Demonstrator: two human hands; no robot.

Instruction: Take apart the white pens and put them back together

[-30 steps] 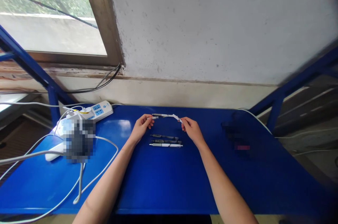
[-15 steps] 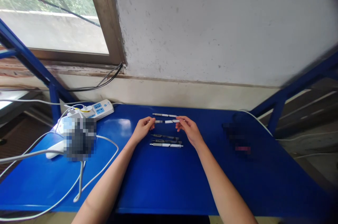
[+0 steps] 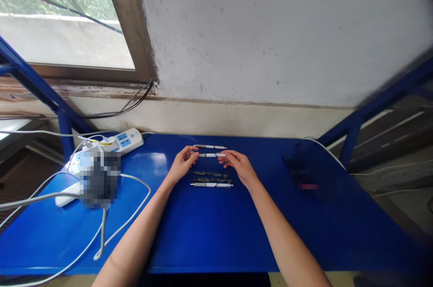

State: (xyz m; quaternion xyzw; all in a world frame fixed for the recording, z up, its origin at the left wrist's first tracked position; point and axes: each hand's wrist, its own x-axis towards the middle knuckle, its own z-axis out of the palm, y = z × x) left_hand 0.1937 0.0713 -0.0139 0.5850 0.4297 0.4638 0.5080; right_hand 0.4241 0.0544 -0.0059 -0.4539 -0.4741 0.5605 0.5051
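Observation:
A white pen with a grey grip (image 3: 210,155) is held level between my hands. My left hand (image 3: 184,163) pinches its grey end, while my right hand (image 3: 239,166) pinches the white end; the tips under the fingers are hidden. Just beyond it a similar white pen (image 3: 212,146) lies on the blue table, close to my left fingertips. On the near side, two dark pens (image 3: 209,174) lie side by side, with another white pen (image 3: 213,184) in front of them.
At the left a white power strip (image 3: 130,138) lies among plugs and looping white cables (image 3: 145,183), beside a blurred-out dark object (image 3: 101,181). Another blurred dark object (image 3: 301,176) is on the right. Blue frame bars (image 3: 352,138) and the wall (image 3: 257,43) bound the table (image 3: 203,233).
The two pen parts, apart with a gap before, now meet in one line. My right hand has moved left toward my left hand. The camera view has shifted slightly.

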